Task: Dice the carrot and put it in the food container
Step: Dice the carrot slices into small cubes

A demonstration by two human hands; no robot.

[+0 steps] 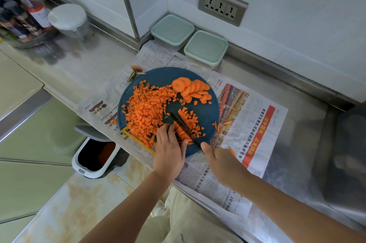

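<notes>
A round dark-blue cutting board (158, 76) is lying on newspaper (247, 124) spread over the steel surface (297, 102). The left hand (170, 149), at the board's near edge, is holding down a batch of carrot strips (188, 122), its fingers (165, 133) bent with the tips on them. The right hand (219, 161), just off the board's near-right rim, is gripping the knife (182, 126) by its handle, thumb lying along it; the blade is crossing the strips. A large heap of diced carrot (146, 112) is covering the board's left half, and overlapping carrot slices (192, 88) are lying at its far right. Beyond the board's far edge, against the wall, the left food container (172, 30) and right food container (206, 48) are standing side by side, lids on.
</notes>
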